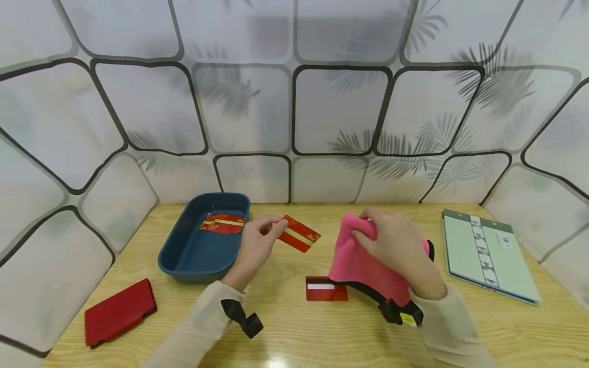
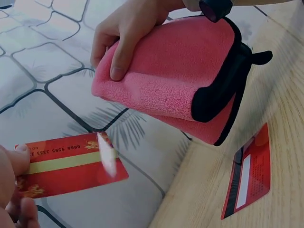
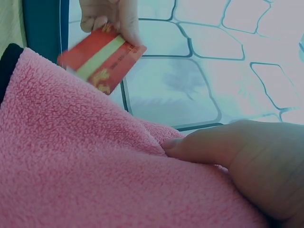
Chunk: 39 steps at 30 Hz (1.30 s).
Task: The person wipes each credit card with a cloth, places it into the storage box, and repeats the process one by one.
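My left hand [image 1: 259, 245] pinches a red plastic card [image 1: 299, 234] by one end, thumb on top. A pale yellow stripe, gold patterns and raised digits show on its face in the left wrist view. Bunched in my right hand [image 1: 395, 243] is a pink plush cloth [image 1: 368, 268] with black edging, gripped between thumb and fingers and hanging down. Below it, a second red card [image 1: 325, 293] lies on the table with its dark band and white strip facing up. The cloth's edge overlaps that card's corner in the head view.
At the left stands a dark blue tray [image 1: 193, 278] with several red cards [image 1: 222, 223] inside. A dark red wallet-like case [image 1: 120, 313] lies at the front left. Toward the right rests a pale green notebook [image 1: 490, 253]. A patterned cloth wall [image 1: 340, 112] closes off the back.
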Available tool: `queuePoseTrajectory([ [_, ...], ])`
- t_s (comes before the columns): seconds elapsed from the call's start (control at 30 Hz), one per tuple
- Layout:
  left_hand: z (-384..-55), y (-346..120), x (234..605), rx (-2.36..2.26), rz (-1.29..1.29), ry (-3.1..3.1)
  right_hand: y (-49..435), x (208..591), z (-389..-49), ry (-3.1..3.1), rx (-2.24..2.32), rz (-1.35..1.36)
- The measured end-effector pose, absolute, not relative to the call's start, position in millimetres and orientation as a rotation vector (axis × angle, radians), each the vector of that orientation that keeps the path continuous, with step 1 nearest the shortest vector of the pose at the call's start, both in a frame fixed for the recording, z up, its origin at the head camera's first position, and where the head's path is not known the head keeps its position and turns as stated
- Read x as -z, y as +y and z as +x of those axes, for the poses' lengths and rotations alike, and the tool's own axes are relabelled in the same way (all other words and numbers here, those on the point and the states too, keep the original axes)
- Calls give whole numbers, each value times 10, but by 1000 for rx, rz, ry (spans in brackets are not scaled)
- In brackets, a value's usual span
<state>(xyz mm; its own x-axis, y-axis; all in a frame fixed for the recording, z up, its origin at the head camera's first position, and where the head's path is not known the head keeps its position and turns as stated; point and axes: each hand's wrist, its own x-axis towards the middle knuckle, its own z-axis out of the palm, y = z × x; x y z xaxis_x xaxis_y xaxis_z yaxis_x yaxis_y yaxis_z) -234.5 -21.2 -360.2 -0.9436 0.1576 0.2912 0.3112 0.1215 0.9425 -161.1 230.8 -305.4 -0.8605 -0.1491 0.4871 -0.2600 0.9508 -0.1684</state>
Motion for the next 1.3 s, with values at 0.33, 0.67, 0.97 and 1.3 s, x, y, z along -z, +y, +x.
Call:
queuePoseTrajectory([
  [0.33, -2383, -222, 3676, 2133, -700, -2290, 2287, 3055, -1603, -2633, -321, 280],
  [0.67, -2377, -180, 3713, 2159, -715, -2335, 2260, 3092, -1607, -2609, -363, 399],
  [0.97, -2281, -153, 3697, 2168, -924, -2370, 2069, 3166, -1617, -2619, -385, 676],
  [1.3, -2189, -117, 3638, 2052, -1219, -2387, 1975, 3249, -1625, -2542, -468, 848],
])
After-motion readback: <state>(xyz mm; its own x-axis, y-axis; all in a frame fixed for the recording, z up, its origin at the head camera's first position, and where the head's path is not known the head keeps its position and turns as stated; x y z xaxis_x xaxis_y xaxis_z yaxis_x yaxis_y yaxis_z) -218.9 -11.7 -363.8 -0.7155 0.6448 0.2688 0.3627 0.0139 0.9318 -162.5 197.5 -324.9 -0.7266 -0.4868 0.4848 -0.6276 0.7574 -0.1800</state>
